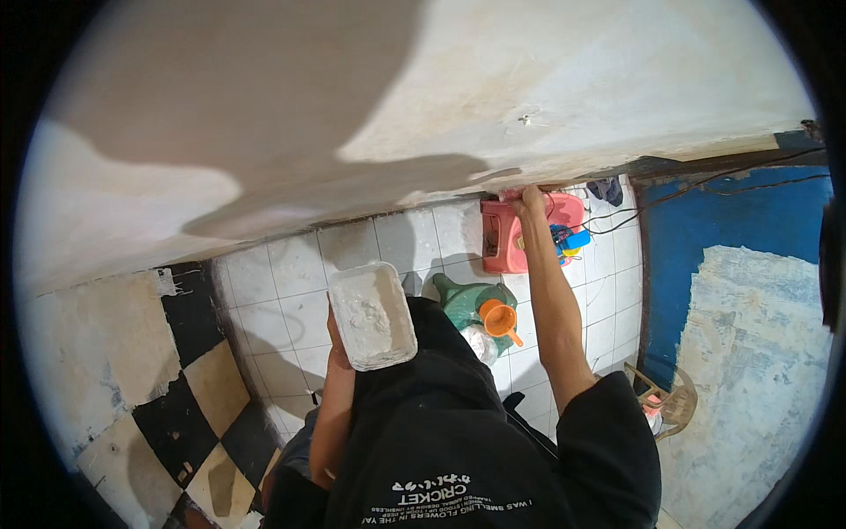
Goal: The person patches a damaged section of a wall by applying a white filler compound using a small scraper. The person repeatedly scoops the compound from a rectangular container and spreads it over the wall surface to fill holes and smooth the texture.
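My left hand [337, 339] grips a white rectangular tub [407, 339] by its left side, with most of the fingers hidden behind it. White paste [366, 317] lies in the tub and smears its inner walls. On the far right side, my outstretched right arm ends at the wall [352, 115], low down above a pink plastic stool. There my right hand [530, 203] is closed against the wall surface. A reddish edge shows beside its fingers, but what it holds is too small and hidden to name.
Below the right arm stands the pink stool [502, 238] with a blue and yellow object [571, 240] on it. An orange dipper [499, 319] rests on a green container [458, 300] on the tiled floor. Dark cables [670, 196] run along the right. A brown chair [677, 406] stands near the blue wall [696, 220].
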Available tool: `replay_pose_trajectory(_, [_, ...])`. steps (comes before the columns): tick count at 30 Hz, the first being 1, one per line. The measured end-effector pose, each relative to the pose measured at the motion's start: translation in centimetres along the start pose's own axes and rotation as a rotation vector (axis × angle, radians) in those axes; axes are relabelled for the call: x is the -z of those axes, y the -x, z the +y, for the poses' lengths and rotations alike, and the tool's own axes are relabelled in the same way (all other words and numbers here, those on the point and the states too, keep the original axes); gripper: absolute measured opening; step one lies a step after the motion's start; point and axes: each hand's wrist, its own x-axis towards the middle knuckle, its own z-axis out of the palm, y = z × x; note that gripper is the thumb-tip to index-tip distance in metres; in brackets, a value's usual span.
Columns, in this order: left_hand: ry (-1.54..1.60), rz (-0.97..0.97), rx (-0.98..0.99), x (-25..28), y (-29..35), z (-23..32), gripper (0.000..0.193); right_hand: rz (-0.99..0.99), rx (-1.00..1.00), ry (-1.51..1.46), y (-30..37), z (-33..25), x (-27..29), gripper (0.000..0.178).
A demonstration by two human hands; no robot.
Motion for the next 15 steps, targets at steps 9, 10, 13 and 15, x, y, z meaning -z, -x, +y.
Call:
replay_pose_trajectory(9, [0.046, 0.046, -0.01, 1.7, 0.7, 0.2, 0.073, -0.243, 0.075, -0.035, 13.5, -8.5, -3.9, 0.02])
replay_pose_trajectory(10, [0.036, 0.056, -0.023, 1.7, 0.7, 0.2, 0.073, -0.278, 0.102, -0.076, 14.6, -9.2, -3.4, 0.017])
replay_pose_trajectory(13, [0.015, 0.056, -0.064, 1.3, 0.3, 0.2, 0.072, -0.237, 0.063, -0.07, 12.6, -4.9, -1.3, 0.016])
replay_pose_trajectory(15, [0.009, 0.025, -0.06, 0.6, -0.2, 0.2, 0.072, -0.236, -0.011, -0.027, 8.1, 0.0, 0.8, 0.018])
